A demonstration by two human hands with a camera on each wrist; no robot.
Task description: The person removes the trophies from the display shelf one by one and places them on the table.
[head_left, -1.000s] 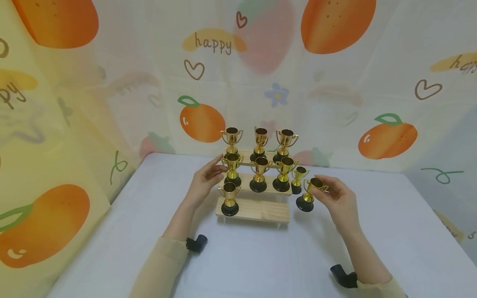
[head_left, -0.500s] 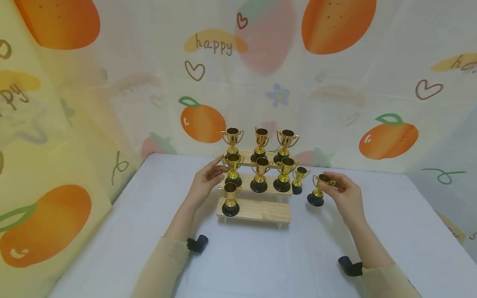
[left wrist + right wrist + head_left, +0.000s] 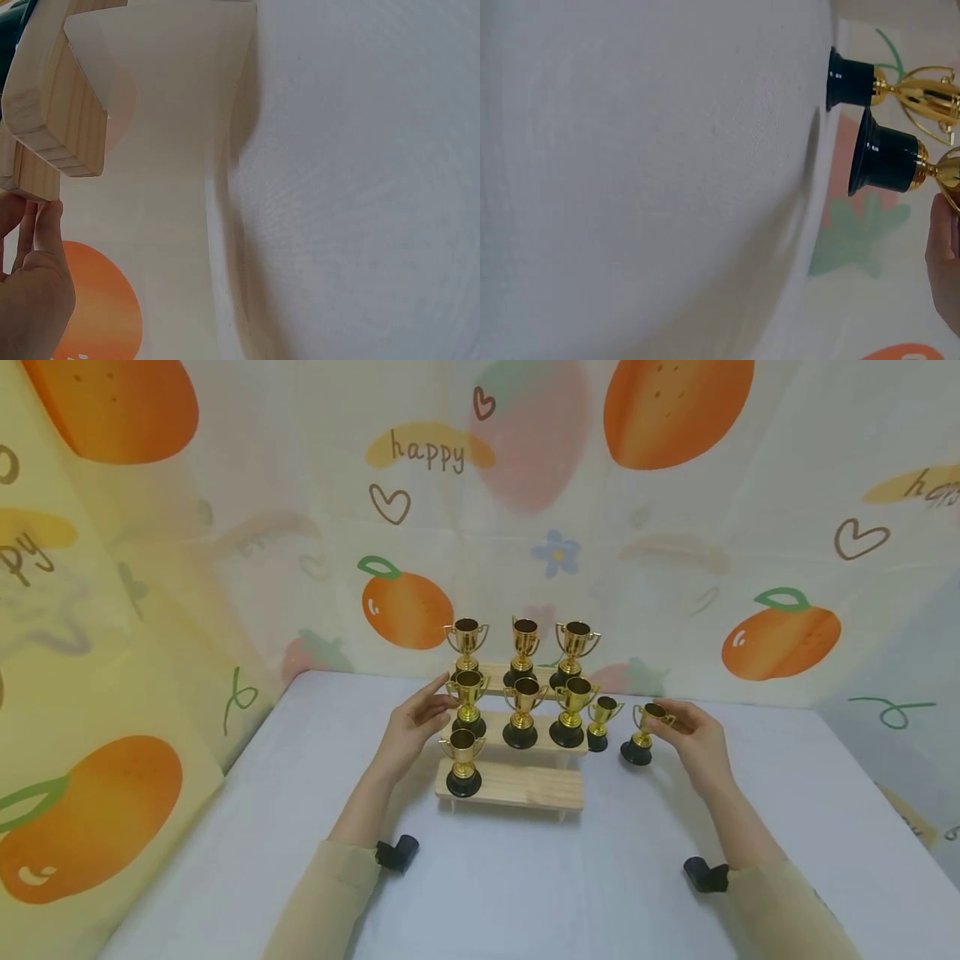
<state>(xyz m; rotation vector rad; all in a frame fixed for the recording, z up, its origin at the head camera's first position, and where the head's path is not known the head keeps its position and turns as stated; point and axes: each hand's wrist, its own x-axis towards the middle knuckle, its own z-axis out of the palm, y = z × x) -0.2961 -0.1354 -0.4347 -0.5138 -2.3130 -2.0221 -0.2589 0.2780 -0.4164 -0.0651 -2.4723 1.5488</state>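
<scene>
My right hand (image 3: pixel 697 743) pinches a small gold trophy cup (image 3: pixel 641 737) near its rim and handle, right of a tiered wooden display rack (image 3: pixel 525 783). In the right wrist view the held trophy's black base (image 3: pixel 885 159) tilts above the white tabletop. Close to it, a smaller trophy cup (image 3: pixel 602 723) stands beside the rack. My left hand (image 3: pixel 412 722) is at the rack's left end; in the left wrist view its extended fingertips (image 3: pixel 49 214) touch a board's end (image 3: pixel 37 176).
Three trophies stand on the top tier, three on the middle tier, and one trophy (image 3: pixel 463 762) on the left of the lowest board. The rack stands on a white-covered table (image 3: pixel 510 893). A fruit-printed cloth (image 3: pixel 637 543) hangs close behind.
My right hand has carried its trophy to the right, away from the rack, and slightly toward the back. The left hand and the rack have stayed put.
</scene>
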